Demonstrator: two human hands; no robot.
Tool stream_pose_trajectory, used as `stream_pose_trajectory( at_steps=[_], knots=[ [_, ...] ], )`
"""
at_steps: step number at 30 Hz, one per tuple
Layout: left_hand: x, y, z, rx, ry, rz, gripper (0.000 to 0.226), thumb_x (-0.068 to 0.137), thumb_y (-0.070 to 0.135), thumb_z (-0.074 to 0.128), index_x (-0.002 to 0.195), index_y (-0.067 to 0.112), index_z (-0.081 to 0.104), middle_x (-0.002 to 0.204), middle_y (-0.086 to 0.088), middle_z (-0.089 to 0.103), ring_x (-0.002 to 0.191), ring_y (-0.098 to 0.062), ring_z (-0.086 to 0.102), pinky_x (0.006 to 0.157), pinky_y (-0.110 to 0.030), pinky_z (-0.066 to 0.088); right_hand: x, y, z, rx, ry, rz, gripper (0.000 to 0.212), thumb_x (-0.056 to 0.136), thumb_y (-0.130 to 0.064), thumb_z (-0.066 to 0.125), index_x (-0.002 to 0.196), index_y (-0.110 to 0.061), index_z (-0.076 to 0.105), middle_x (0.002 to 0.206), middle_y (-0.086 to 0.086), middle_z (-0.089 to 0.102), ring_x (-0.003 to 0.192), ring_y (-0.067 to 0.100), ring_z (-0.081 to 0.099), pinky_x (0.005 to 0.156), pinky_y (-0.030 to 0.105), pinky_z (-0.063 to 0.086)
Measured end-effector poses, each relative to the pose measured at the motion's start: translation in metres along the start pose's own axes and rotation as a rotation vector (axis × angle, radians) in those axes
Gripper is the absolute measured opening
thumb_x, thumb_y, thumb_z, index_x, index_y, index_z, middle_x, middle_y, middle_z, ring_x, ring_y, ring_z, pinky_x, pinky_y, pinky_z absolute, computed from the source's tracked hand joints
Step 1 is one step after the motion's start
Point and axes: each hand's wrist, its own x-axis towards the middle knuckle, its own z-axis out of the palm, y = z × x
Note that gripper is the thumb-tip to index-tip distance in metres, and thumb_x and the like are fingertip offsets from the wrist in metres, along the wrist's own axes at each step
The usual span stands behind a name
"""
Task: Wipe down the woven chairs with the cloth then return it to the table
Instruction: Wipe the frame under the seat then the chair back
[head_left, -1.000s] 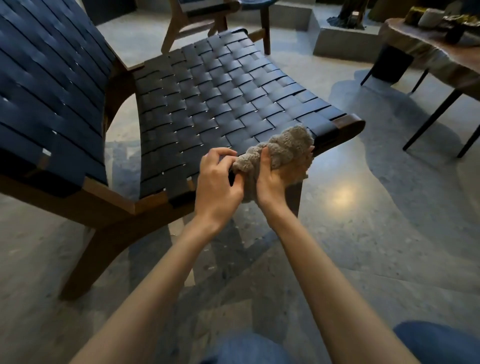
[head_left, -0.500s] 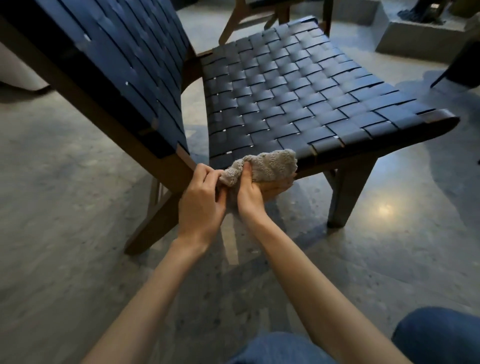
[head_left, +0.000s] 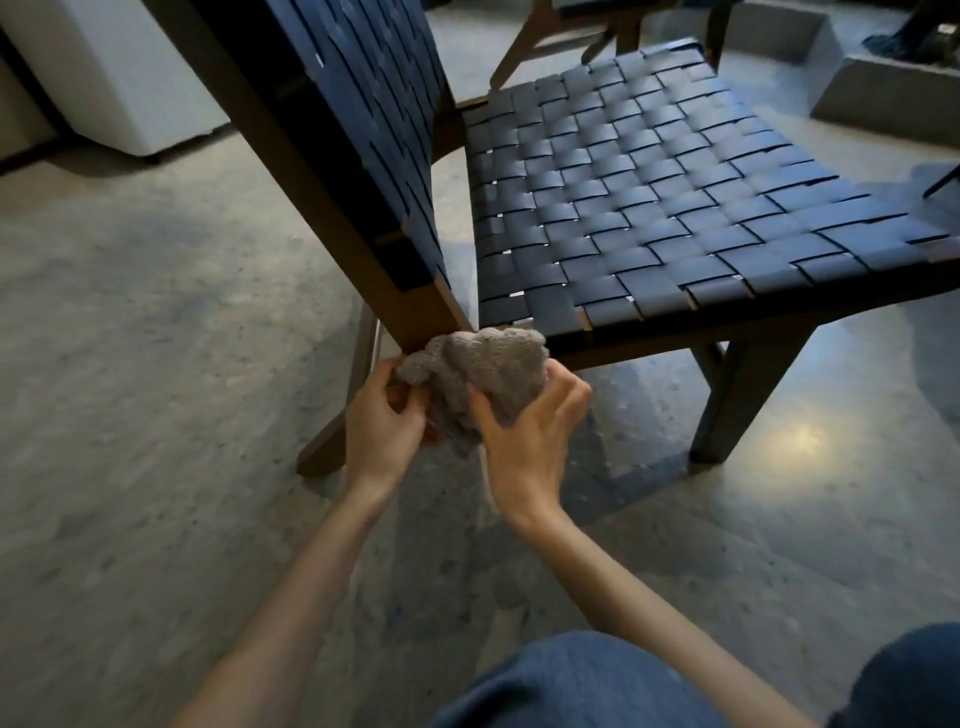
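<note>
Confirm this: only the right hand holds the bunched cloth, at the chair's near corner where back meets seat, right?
Not quite. The head view shows both hands gripping the cloth: the left hand takes its left end, the right hand its right side. The rest holds: it is bunched at the near corner of the woven chair, where back meets seat.

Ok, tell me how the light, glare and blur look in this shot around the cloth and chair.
Head view: dim, cool light; a bright reflection glares on the glossy floor by the chair; the cloth, the left hand and the right hand look slightly motion-blurred; the wide lens stretches the chair toward the edges.
</note>
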Motion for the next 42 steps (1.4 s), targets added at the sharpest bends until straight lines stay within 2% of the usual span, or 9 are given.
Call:
stream_pose_trajectory(
  at_steps=[3,5,10,13,16,19,23,32,42],
  knots=[
    [-0.001,-0.003,-0.008,-0.209,0.091,-0.146,0.009,0.092,0.012,0.057,0.101,0.017,0.058,0.089,-0.015,0.070,0.075,-0.025,0.071,0.066,-0.042,0.060,0.006,0.002,-0.008,-0.094,-0.033,-0.173,0.030,0.080,-0.022,0.076,0.097,-0.011,0.055,0.102,-0.002,0.036,0.077,0.001,0.039,0.070,0.026,0.047],
    [-0.001,-0.006,-0.012,-0.208,0.142,-0.143,0.016,0.090,0.016,0.061,0.098,0.029,0.056,0.096,-0.007,0.068,0.088,-0.022,0.069,0.079,-0.043,0.057,0.015,-0.004,-0.010,-0.078,-0.051,-0.208,0.023,0.079,-0.021,0.077,0.092,-0.013,0.059,0.091,-0.004,0.050,0.069,0.000,0.047,0.062,0.029,0.046],
    [-0.010,0.010,0.009,-0.357,0.170,-0.085,0.048,0.085,0.017,0.068,0.115,0.036,0.035,0.113,0.015,0.054,0.099,0.008,0.057,0.079,-0.009,0.049,0.041,-0.017,-0.010,-0.061,-0.144,-0.239,0.031,0.081,-0.020,0.073,0.107,-0.019,0.056,0.074,-0.012,0.059,0.065,0.004,0.059,0.059,0.015,0.048],
    [-0.013,0.013,0.033,-0.333,0.243,-0.028,0.067,0.082,0.016,0.071,0.135,0.014,0.031,0.135,-0.006,0.045,0.126,-0.013,0.047,0.106,-0.029,0.041,0.045,-0.015,-0.010,-0.028,-0.186,-0.252,0.025,0.082,-0.016,0.072,0.098,-0.027,0.055,0.074,-0.020,0.057,0.067,-0.005,0.057,0.058,0.006,0.043],
    [-0.012,0.022,0.047,-0.136,0.321,-0.125,0.062,0.092,0.021,0.060,0.142,0.000,0.030,0.144,-0.020,0.033,0.135,-0.033,0.030,0.114,-0.038,0.022,0.047,-0.019,-0.008,0.016,-0.251,-0.245,0.028,0.085,-0.007,0.065,0.097,-0.029,0.054,0.081,-0.012,0.062,0.077,0.002,0.062,0.067,0.026,0.055],
    [-0.007,0.040,0.041,-0.199,0.389,-0.063,0.056,0.095,0.022,0.054,0.143,0.003,0.032,0.143,-0.017,0.034,0.133,-0.029,0.032,0.109,-0.023,0.023,0.050,-0.037,-0.006,0.091,-0.287,-0.302,0.022,0.089,-0.005,0.061,0.098,-0.024,0.055,0.090,0.000,0.065,0.082,0.015,0.064,0.071,0.041,0.057],
    [0.009,0.066,0.011,-0.285,0.415,0.156,0.048,0.095,0.018,0.054,0.138,0.005,0.036,0.131,-0.009,0.040,0.123,-0.019,0.042,0.105,-0.040,0.039,0.060,-0.072,-0.002,0.150,-0.270,-0.423,0.024,0.092,-0.010,0.060,0.114,-0.018,0.059,0.101,-0.003,0.065,0.092,0.010,0.063,0.077,0.035,0.057],
    [0.026,0.122,-0.034,-0.352,0.437,0.237,0.049,0.092,0.025,0.058,0.137,0.017,0.038,0.127,0.005,0.040,0.122,-0.011,0.044,0.104,-0.039,0.044,0.074,-0.140,-0.007,0.217,-0.287,-0.525,0.024,0.092,-0.010,0.061,0.113,-0.021,0.057,0.101,-0.005,0.064,0.091,0.006,0.063,0.070,0.027,0.058],
    [0.059,0.202,-0.104,-0.303,0.516,0.389,0.046,0.091,0.027,0.060,0.133,0.017,0.046,0.116,0.009,0.048,0.110,-0.003,0.049,0.094,-0.015,0.046,0.093,-0.243,-0.008,0.330,-0.215,-0.687,0.012,0.090,-0.013,0.065,0.098,-0.016,0.057,0.086,-0.007,0.062,0.078,0.005,0.059,0.065,0.018,0.051]
  ],
)
